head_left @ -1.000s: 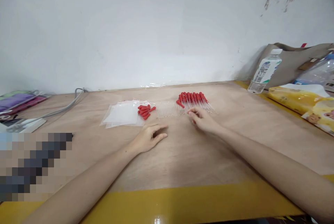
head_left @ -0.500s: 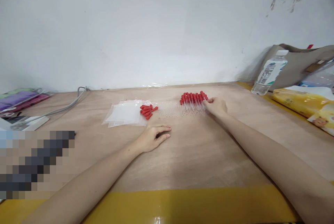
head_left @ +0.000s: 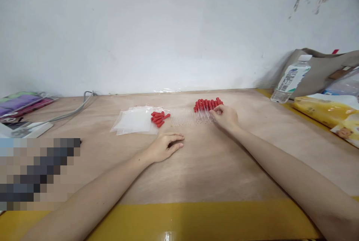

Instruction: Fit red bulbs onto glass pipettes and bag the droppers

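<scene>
A neat row of droppers with red rubber bulbs (head_left: 206, 104) and clear tubes lies on the table, bulbs towards the wall. My right hand (head_left: 226, 116) is at the right part of this row, thumb and forefinger pinched at the clear tube of a dropper; the exact contact is partly hidden. Left of the row lie several bare clear tubes (head_left: 181, 118), side by side. A small heap of loose red bulbs (head_left: 159, 119) sits beside them, at the edge of clear plastic bags (head_left: 134, 121). Resting on the table in front of the heap, my left hand (head_left: 166, 146) is empty, fingers apart.
At the right stand a water bottle (head_left: 291, 80) and a grey bag (head_left: 319, 72), with a yellow tissue pack (head_left: 319, 110) in front. A grey cable (head_left: 74, 110) and colourful packets (head_left: 25, 104) lie at the left. Yellow tape (head_left: 196, 218) runs along the near edge.
My right hand has shifted a little left along the dropper row, from the bulbs at its right end to over the tubes. My left hand stays put.
</scene>
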`<state>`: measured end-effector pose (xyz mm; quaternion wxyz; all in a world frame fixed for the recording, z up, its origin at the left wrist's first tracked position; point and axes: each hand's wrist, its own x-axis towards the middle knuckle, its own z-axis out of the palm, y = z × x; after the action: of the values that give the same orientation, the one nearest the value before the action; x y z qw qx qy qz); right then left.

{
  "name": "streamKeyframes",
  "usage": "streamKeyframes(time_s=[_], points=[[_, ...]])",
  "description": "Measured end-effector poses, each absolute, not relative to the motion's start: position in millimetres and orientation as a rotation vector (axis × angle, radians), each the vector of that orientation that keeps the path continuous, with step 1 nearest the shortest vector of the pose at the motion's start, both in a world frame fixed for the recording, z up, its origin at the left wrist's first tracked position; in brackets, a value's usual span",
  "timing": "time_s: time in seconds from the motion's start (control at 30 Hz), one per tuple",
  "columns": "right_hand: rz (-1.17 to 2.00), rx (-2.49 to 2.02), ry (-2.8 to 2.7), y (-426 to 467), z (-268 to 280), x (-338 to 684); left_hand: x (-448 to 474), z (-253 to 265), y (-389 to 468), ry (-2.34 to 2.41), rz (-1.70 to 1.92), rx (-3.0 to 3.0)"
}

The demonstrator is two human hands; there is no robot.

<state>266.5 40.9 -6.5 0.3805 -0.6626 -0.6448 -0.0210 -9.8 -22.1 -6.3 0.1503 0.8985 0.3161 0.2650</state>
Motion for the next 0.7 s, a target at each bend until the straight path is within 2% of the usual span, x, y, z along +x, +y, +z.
streamKeyframes(time_s=[0.17, 0.33, 0.5, 0.7], points=[[-0.277, -1.372, -2.172, 23.5, -4.6, 227.9, -9.0, -4.2, -22.5, 0.899, 0.751, 2.588], [-0.329, -1.364, -2.333, 19.0, -10.4, 213.5, -10.2, -4.3, -21.9, 0.947, 0.785, 2.591], [-0.269, -1.236, -2.338, 1.8, -11.5, 222.8, -26.2, -5.7, -2.0, 1.469, 1.134, 2.653], [-0.129, -1.240, -2.154, -27.3, -9.8, 227.4, -42.2, -5.0, 17.5, 1.938, 1.096, 2.577]])
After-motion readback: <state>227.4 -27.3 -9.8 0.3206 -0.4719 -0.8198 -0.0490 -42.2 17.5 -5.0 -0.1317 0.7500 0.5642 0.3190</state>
